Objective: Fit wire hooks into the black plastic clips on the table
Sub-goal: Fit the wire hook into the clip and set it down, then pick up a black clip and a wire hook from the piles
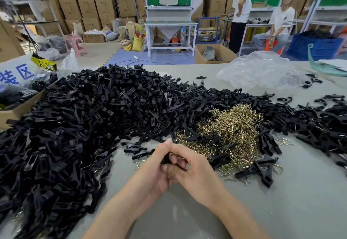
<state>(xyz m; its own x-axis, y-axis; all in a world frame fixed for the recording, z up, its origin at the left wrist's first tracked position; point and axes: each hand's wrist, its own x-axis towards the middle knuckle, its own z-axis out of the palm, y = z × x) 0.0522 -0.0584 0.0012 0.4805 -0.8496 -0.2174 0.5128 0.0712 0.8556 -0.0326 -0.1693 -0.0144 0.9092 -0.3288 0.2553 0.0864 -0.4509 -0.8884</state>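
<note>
Both hands meet at the table's near middle around one black plastic clip [166, 158]. My left hand [158, 171] grips it from the left, thumb up, and my right hand [189, 169] curls round it from the right. Most of the clip is hidden between the fingers, and I cannot tell whether a hook sits in it. A heap of brass-coloured wire hooks [229, 135] lies just beyond my right hand. A very large pile of black clips [90, 118] covers the table's left and middle.
More black clips [323, 126] spread along the right. A crumpled clear plastic bag [262, 71] lies at the back right, a cardboard box [16, 111] at the left edge. Bare grey table [281, 201] lies near me. Two people are by workbenches beyond the table.
</note>
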